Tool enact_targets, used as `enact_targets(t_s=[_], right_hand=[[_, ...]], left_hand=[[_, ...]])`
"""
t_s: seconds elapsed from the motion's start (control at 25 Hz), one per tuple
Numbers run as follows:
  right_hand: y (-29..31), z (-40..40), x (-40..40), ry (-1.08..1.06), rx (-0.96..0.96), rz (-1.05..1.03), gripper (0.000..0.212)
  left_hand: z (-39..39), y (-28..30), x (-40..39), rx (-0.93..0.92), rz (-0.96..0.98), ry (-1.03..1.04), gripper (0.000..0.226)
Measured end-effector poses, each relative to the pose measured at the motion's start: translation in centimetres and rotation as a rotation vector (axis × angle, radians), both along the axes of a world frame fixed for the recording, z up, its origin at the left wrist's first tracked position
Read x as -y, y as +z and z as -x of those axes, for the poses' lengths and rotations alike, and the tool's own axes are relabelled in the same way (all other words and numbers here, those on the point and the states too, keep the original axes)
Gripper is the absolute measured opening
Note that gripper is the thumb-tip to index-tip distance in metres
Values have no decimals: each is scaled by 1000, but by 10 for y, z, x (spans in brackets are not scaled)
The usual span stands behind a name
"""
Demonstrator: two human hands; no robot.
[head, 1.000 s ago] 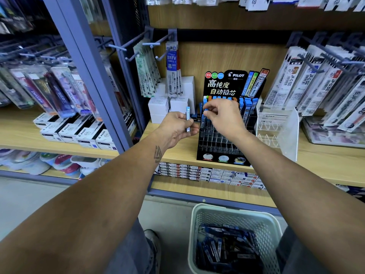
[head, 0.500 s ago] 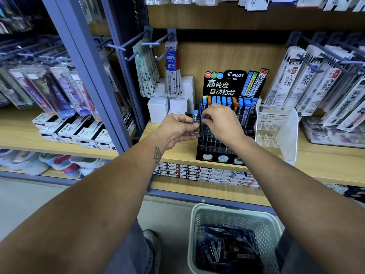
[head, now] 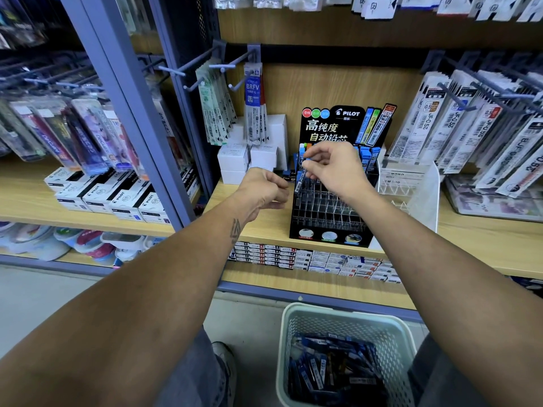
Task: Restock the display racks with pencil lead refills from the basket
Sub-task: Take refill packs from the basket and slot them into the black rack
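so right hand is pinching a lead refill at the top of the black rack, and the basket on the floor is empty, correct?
Not quite. The right hand does pinch a refill at the top of the black rack, but the basket on the floor is not empty: the head view shows it full of blue refill packs.

The right hand (head: 335, 168) hid the upper slots of the black display rack (head: 329, 212), the basket (head: 346, 321) ran off the bottom edge, and its jumbled refills (head: 329, 368) lay too dark to count.
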State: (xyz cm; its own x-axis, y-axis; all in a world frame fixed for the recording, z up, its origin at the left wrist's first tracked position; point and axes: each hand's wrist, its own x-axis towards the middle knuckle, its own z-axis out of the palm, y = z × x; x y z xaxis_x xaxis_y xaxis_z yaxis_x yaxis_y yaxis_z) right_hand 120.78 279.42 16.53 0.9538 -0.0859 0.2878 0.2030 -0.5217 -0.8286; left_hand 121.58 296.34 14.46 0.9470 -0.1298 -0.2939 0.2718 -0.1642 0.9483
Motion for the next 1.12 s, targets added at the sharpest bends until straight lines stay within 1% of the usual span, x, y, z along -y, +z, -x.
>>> enact_targets(t_s=[0.08,0.24,0.4,0.6,0.76,0.84,1.0,1.12], right_hand=[[-1,1,0,-12,4,55,10],[-8,1,-3,-3,80,224,14],[-9,2,-4,13,134,380,17],[-12,0,-2,26,145,491,14],[-19,0,-3,92,143,629,19],[-18,1,-2,90,159,626,21],[-13,15,8,2,166,543,27],[-13,40,26,-27,143,583,29]], left_hand=[[-3,-2,0,22,-22,30,29],[-3,-3,6,68,-16,4,36],[-4,-3,11,84,-52,-15,39],[-5,-3,10,89,-78,-24,42],[-4,-3,11,97,-85,-29,43],[-2,-1,12,114,-102,-50,42],[3,2,14,138,-166,-74,43],[12,5,17,153,-216,-108,48]])
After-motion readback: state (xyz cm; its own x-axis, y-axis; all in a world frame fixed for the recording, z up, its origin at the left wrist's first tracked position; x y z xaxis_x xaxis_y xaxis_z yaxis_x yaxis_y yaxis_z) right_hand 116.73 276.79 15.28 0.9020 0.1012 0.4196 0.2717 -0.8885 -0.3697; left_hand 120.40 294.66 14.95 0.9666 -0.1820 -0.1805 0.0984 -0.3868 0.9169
